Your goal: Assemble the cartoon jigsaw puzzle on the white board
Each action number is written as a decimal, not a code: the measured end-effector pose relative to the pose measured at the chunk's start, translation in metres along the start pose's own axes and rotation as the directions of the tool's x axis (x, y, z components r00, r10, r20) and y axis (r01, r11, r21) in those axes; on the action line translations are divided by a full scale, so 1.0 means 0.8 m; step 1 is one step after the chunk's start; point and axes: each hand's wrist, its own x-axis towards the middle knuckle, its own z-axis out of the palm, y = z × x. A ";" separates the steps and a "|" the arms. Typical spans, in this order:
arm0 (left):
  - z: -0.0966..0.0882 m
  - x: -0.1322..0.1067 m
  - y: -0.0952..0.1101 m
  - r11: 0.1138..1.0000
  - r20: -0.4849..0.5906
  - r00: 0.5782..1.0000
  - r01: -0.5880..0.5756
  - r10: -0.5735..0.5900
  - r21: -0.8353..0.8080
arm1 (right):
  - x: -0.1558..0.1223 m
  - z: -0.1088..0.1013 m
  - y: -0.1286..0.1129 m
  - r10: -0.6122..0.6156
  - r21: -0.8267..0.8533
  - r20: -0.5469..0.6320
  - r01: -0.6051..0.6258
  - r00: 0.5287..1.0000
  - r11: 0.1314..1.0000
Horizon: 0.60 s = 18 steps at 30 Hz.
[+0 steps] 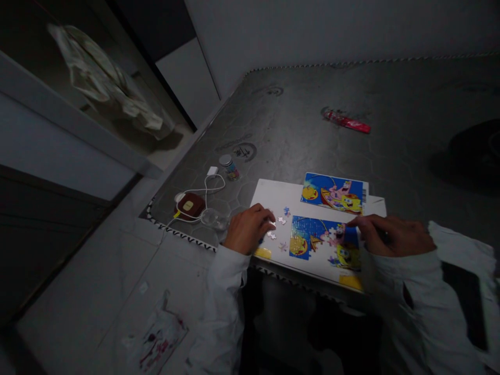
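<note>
A partly assembled jigsaw puzzle (pixel 300 229) with a blue cartoon picture lies on a white board (pixel 275 192), with gaps through its middle. My right hand (pixel 394 235) reaches in from the right, its fingertips together at the puzzle's upper right edge; whatever they may hold is hidden. At the board's left side my left hand (pixel 250 227) is curled, its fingertips closed at a small pale puzzle piece (pixel 273 224). Several loose puzzle pieces (pixel 282 220) lie between that hand and the puzzle. Above the puzzle rests a picture card (pixel 332 192) showing the same scene.
Left of the board are a small jar (pixel 229 167), a brown box (pixel 190 204) wrapped with a white cable (pixel 206 195), and a clear plastic item (pixel 214 219). A red packet (pixel 347 122) lies farther back on the grey tabletop (pixel 289 125). A printed bag (pixel 162 336) is on the floor.
</note>
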 end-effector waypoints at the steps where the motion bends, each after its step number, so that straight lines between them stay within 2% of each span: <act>1: -0.002 -0.001 0.000 1.000 0.003 1.000 0.003 -0.003 -0.002 | 0.000 0.000 0.001 0.015 0.000 0.001 -0.015 1.000 1.000; 11: -0.013 -0.005 0.005 1.000 0.026 1.000 -0.012 0.011 0.016 | 0.002 0.000 0.011 -0.005 0.003 0.054 0.004 0.999 1.000; 14: -0.016 -0.007 0.004 1.000 -0.048 0.999 0.004 -0.004 -0.006 | 0.000 0.002 0.009 0.019 -0.001 0.042 -0.019 0.999 1.000; 18: -0.016 -0.008 0.002 0.993 -0.177 0.978 0.119 -0.112 0.027 | -0.002 0.003 0.008 0.037 0.006 0.049 -0.038 0.998 0.999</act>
